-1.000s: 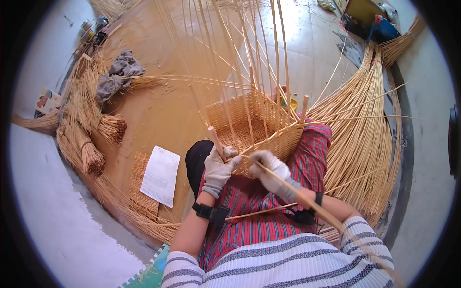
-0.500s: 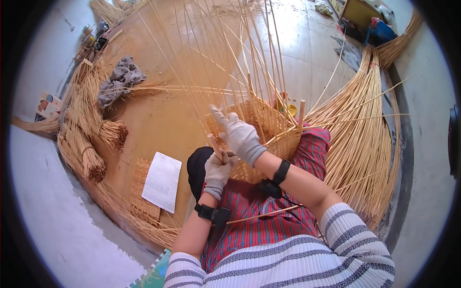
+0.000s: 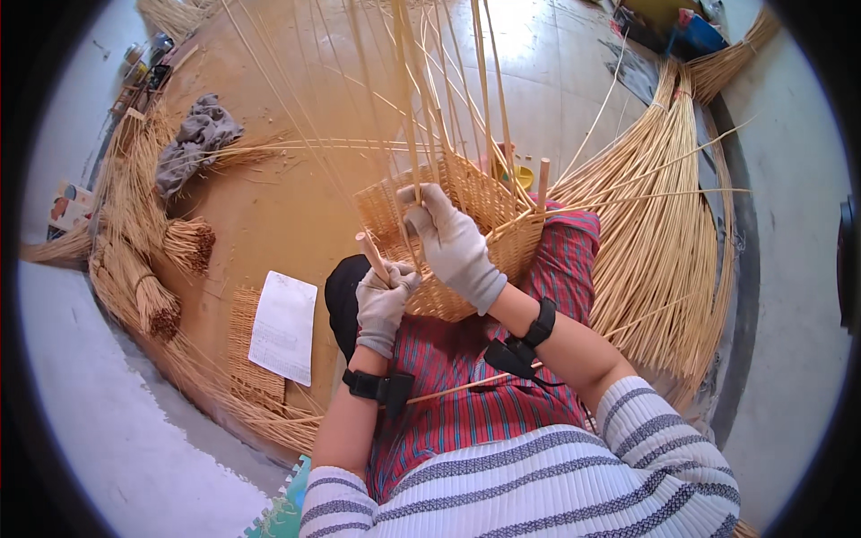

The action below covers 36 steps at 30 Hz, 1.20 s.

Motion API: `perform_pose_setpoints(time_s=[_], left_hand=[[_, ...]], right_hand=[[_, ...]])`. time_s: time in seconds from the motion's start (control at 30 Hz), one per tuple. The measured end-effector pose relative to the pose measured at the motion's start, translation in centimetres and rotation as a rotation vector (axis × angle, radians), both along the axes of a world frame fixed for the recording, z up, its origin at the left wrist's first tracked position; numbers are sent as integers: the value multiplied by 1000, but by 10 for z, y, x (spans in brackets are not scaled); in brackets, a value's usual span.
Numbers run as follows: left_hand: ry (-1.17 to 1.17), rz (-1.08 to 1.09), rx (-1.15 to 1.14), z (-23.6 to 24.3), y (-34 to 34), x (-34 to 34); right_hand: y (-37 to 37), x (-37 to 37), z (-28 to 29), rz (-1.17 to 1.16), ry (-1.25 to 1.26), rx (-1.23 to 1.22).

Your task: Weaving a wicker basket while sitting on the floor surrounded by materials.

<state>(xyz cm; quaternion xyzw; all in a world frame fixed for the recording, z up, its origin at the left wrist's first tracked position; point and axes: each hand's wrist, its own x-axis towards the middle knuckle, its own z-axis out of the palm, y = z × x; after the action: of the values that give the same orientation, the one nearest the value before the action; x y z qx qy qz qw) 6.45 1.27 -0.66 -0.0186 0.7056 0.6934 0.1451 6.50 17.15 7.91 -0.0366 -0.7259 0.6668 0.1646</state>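
A half-woven wicker basket (image 3: 518, 249) rests against my lap, with long thin rods standing up from its walls. Round wooden posts rise at its corners, among them a near-left post (image 3: 369, 252) and a right post (image 3: 543, 184). My left hand (image 3: 384, 303), in a grey-white glove, is closed on the basket's near-left corner around the foot of the near-left post. Over the near side, my gloved right hand (image 3: 456, 249) has thumb and fingers closed on a wicker rod (image 3: 412, 130). The fingertips of my left hand are partly hidden.
A big fan of loose rods (image 3: 641, 242) spreads over the floor to the right. Tied rod bundles (image 3: 148, 296) and a grey cloth (image 3: 195, 143) lie at left. A white paper sheet (image 3: 282, 327) lies on a flat woven panel (image 3: 242, 345). Long rods stick out rightward from the basket.
My right hand has gone from extended fingers beside the rods to fingers closed on one. My left hand keeps its hold at the corner. The whole view has shifted slightly.
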Motion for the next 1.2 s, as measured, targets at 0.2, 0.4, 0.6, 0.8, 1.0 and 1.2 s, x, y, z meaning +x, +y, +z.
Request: perform_pose_setpoints(time_s=[0.2,0.4,0.6,0.8,1.0,1.2], left_hand=[[20,-47,81,1,-3,4],[9,-22,-274,19,4,-5],[77,68,-520,8,-11,-55],[398,456,-390,-17,-62,-104],[415,49,-366,16,-6,-82],[-193,-221,-153,15,8,-84]], right_hand=[[37,49,-107,-125,185,-175],[49,51,-122,-93,32,-568],[59,29,-101,23,-186,-932],[62,-25,-82,-174,-73,-568],[85,-26,-91,-89,-66,-493],[67,-55,-35,-20,-119,-55]])
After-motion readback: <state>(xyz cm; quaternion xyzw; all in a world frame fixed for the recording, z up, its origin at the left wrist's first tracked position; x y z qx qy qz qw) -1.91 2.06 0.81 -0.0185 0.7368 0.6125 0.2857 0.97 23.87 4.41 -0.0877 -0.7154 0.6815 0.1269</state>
